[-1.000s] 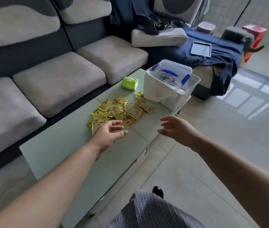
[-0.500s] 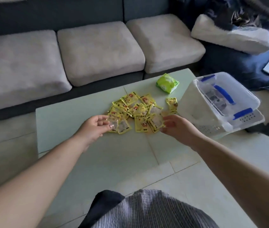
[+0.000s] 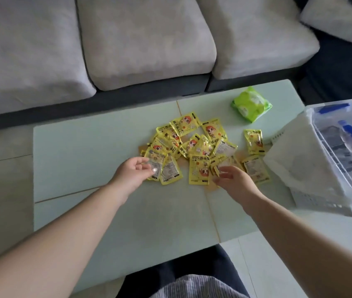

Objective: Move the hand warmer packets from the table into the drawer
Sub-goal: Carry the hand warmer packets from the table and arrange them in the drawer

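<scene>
Left hand (image 3: 133, 173) pinching a packet, right hand (image 3: 234, 179) loose-fingered over the packets (image 3: 194, 145).
Light, slick, floppy sachets, likely: take them by the edges.

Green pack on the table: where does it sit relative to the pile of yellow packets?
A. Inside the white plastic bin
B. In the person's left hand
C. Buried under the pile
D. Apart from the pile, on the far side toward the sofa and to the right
D: the green pack lies alone on the table, beyond and to the right of the yellow packets, touching neither hand.
</scene>
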The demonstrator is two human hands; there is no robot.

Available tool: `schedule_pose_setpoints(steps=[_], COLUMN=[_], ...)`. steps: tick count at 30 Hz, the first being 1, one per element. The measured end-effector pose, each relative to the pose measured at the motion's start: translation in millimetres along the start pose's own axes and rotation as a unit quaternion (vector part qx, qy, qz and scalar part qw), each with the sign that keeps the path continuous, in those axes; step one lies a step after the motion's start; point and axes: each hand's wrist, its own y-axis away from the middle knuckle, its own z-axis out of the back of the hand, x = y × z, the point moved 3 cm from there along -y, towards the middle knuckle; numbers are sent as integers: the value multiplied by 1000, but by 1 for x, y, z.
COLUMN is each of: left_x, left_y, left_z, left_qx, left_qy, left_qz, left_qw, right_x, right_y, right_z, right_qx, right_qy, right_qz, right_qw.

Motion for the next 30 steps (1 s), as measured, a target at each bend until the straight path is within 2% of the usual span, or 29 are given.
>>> schedule_pose_setpoints(steps=[4, 9, 16, 21, 27, 30], left_x=[21, 52, 84, 94, 98, 100], left_y=[-56, -116, -163, -170, -177, -180], left_z=[-15, -35, -46, -55, -52, -48], left_qx=[-51, -122, -230, -247, -251, -247], left_qy=[-20, -108, -249, -290, -310, -284], left_qz=[22, 31, 73, 85, 89, 96], left_qw=[998, 986, 938, 921, 912, 922], right_x=[-13, -35, -65, -72, -76, -76], right_y=[-62, -125, -173, -185, -193, -193], right_z=[-25, -59, -98, -110, -111, -111], right_qx=[-3, -10, -91, -123, -128, -123], right_qy=[28, 82, 112, 142, 162, 109], right_qz=[-27, -49, -71, -82, -75, -71], right_qw=[999, 995, 987, 979, 976, 984])
